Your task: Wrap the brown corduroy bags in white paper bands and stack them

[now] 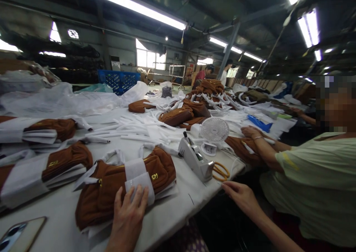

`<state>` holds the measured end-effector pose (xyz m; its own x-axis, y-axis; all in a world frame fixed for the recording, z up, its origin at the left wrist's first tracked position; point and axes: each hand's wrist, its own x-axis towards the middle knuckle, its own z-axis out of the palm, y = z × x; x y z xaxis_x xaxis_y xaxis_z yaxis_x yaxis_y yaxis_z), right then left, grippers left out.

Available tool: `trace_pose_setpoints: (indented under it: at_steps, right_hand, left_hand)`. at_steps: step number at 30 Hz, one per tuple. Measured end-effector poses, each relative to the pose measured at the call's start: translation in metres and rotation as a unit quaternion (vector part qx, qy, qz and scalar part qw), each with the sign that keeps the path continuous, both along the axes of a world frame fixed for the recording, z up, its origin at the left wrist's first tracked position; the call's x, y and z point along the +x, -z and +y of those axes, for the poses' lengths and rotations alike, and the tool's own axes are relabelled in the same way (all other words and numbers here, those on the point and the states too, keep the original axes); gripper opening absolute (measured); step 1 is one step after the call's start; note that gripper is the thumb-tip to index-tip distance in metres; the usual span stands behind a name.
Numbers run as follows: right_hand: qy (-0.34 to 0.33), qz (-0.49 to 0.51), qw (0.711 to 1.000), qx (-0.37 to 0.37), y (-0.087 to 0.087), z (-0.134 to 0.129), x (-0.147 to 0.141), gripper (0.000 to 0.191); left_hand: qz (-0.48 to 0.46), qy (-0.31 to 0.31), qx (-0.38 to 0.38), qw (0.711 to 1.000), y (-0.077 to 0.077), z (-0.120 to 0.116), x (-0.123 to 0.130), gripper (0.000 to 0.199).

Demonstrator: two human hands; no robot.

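Note:
A brown handbag (107, 192) lies before me on the white-covered table, a white paper band (136, 168) wrapped round its middle. My left hand (130, 207) rests on the band and the bag's front with fingers spread. My right hand (241, 198) is at the table edge, thumb and forefinger pinched together; anything between them is too small to make out. Just beyond it lie yellow-handled scissors (221, 171). Left of those stands a grey tape dispenser (196, 159).
Banded brown bags (66, 163) lie at left above a phone (23, 233). A small white fan (214, 129) stands behind the dispenser. White paper strips (139, 127) and a brown bag pile (191, 111) lie farther back. A co-worker (303, 170) at right handles another brown bag.

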<state>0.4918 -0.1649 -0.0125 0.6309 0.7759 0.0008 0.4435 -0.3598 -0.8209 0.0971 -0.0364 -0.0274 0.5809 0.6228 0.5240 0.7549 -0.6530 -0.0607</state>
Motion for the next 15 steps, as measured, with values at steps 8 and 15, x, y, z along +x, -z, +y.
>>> trace_pose_setpoints:
  at_steps: [8,15]
  right_hand:
    - [-0.393,-0.201,0.896,0.044,-0.105,0.043,-0.054,0.037]
    - [-0.635,-0.216,0.742,0.013,-0.149,0.128,-0.114,0.036]
  left_hand:
    - [0.005,-0.015,0.021,1.000,-0.004,-0.002,0.002,0.040]
    - [0.009,-0.026,0.086,0.996,-0.012,0.001,0.007,0.034]
